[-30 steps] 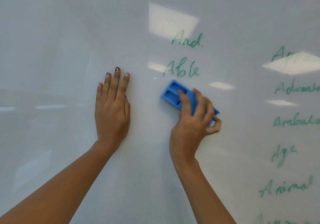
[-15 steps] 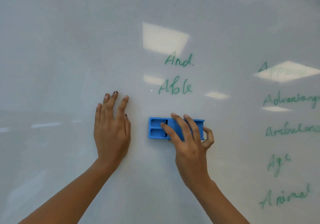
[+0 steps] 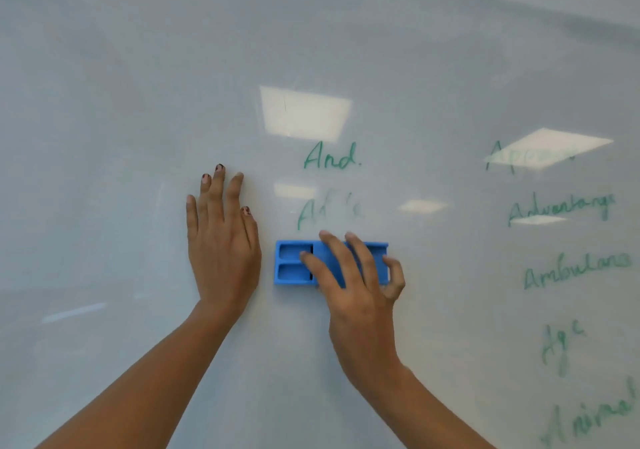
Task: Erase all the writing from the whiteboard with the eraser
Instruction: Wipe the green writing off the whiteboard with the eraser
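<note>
Pressing flat against the whiteboard (image 3: pixel 104 102), a blue plastic eraser (image 3: pixel 294 264) lies lengthwise just below a smeared green word (image 3: pixel 325 211). It looks light, rigid and hollow-backed, probably best held across its long edges. The right hand (image 3: pixel 360 285) does so, its grip closed over the eraser's right half with fingers draped on top. The left hand (image 3: pixel 221 240) rests flat on the board just beside it, fingers straight, holding nothing. "And." (image 3: pixel 330 157) sits above, and a column of green words (image 3: pixel 561 207) runs down the right.

Single wide-angle view from the head, facing forward onto the whiteboard (image 3: pixel 104 102) — near enough for the left hand (image 3: pixel 221 244) and right hand (image 3: pixel 362 296) to reach it, arms entering from the bottom edge — board filling almost the whole frame.
</note>
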